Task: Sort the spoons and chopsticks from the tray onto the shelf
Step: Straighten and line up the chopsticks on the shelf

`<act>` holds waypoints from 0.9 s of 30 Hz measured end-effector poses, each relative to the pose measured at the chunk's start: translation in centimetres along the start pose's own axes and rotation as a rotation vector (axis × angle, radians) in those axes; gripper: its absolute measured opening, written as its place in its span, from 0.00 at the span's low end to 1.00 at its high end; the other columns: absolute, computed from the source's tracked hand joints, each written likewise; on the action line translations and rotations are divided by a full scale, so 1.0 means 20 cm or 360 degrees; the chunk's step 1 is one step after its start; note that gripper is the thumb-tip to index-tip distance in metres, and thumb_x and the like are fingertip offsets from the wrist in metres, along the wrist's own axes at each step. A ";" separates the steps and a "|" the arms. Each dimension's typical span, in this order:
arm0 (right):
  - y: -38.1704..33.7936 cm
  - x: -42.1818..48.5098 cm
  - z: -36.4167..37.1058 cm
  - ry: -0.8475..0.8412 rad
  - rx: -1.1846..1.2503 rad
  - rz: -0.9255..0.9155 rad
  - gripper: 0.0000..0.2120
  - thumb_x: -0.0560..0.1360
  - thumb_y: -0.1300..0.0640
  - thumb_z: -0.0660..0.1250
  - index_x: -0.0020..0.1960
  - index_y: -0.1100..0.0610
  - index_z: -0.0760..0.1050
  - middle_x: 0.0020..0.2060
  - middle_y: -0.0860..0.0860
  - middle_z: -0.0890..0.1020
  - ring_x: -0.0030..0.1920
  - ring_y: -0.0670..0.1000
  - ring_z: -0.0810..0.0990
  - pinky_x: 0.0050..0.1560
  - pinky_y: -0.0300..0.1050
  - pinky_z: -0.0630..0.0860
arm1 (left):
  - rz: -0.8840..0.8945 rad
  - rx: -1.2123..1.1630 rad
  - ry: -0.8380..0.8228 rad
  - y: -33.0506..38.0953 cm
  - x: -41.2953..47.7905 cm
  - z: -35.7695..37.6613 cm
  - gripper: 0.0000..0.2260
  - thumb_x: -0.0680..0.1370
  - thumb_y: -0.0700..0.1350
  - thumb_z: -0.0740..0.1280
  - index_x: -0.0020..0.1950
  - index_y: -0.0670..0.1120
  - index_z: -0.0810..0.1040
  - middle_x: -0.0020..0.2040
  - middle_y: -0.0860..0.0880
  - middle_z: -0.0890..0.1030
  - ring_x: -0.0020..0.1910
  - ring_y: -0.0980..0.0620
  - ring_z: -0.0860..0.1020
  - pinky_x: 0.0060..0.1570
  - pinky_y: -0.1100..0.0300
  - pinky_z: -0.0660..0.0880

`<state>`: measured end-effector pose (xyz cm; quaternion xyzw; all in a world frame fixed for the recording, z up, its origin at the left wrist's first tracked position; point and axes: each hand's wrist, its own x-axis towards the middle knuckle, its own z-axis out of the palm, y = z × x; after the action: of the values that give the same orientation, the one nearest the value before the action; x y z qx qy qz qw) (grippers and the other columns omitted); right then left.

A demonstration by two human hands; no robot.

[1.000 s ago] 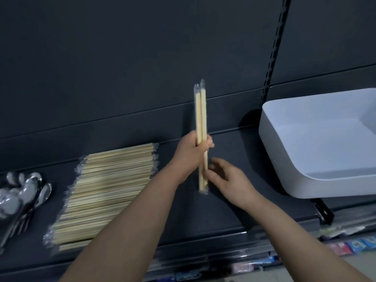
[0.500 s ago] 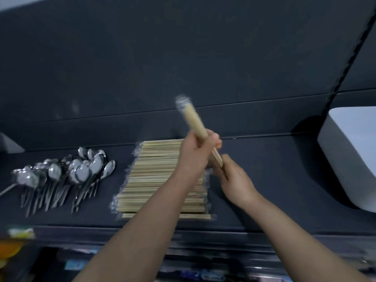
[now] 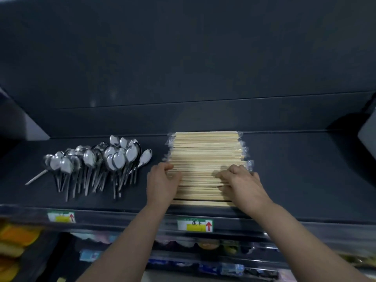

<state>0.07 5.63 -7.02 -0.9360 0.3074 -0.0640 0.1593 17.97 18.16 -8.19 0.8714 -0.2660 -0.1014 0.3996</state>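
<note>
A flat stack of wrapped wooden chopsticks (image 3: 205, 151) lies crosswise on the dark shelf (image 3: 305, 180). My left hand (image 3: 161, 183) is at the stack's left end, its fingers and thumb curled on the chopstick ends there. My right hand (image 3: 242, 185) rests on top of the stack's right part, its fingers lying along the sticks and pointing left. Left of the stack is a pile of several steel spoons (image 3: 101, 159), bowls toward the back wall. Only a corner of the white tray (image 3: 368, 135) shows at the right edge.
Two price labels (image 3: 195, 225) (image 3: 61, 216) sit on the shelf's front rail. Lower shelves hold packaged goods (image 3: 203, 244) and orange items (image 3: 14, 237). A dark back panel rises behind the shelf. Bare shelf lies between the stack and the tray.
The upright pair of chopsticks that both hands held has come down onto the stack. Both hands now lie low on the pile, and the view has swung left, away from the tray.
</note>
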 end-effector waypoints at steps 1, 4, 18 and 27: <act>-0.01 -0.01 0.01 0.0004 0.0059 0.0030 0.19 0.78 0.47 0.63 0.68 0.42 0.68 0.61 0.43 0.71 0.66 0.48 0.64 0.61 0.48 0.59 | 0.0083 0.0125 -0.0004 -0.03 -0.01 -0.01 0.12 0.75 0.49 0.71 0.57 0.49 0.78 0.57 0.49 0.76 0.58 0.49 0.72 0.58 0.51 0.73; -0.02 -0.07 0.04 0.0208 0.0154 0.0198 0.25 0.73 0.36 0.64 0.68 0.42 0.70 0.66 0.43 0.68 0.69 0.47 0.61 0.67 0.49 0.58 | 0.0253 0.0248 0.0055 -0.12 -0.01 -0.03 0.13 0.77 0.49 0.68 0.60 0.49 0.77 0.59 0.50 0.77 0.61 0.48 0.71 0.58 0.46 0.73; -0.03 -0.07 0.13 0.0444 0.0613 0.0773 0.24 0.82 0.53 0.57 0.76 0.57 0.59 0.74 0.53 0.62 0.75 0.52 0.59 0.70 0.48 0.62 | 0.0124 0.0050 -0.0349 -0.16 0.06 0.01 0.24 0.83 0.51 0.55 0.76 0.41 0.60 0.75 0.45 0.65 0.73 0.47 0.65 0.72 0.49 0.63; 0.08 0.11 0.06 0.0161 0.0152 0.0587 0.25 0.81 0.45 0.54 0.76 0.52 0.57 0.77 0.54 0.52 0.77 0.53 0.46 0.75 0.53 0.52 | 0.0213 0.0286 -0.0437 -0.09 0.20 0.05 0.30 0.82 0.57 0.53 0.79 0.43 0.50 0.80 0.46 0.51 0.78 0.51 0.51 0.76 0.56 0.50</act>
<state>1.20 3.45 -8.69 -0.8508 0.4778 -0.0952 0.1968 21.70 16.34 -10.10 0.8620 -0.3834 -0.1685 0.2858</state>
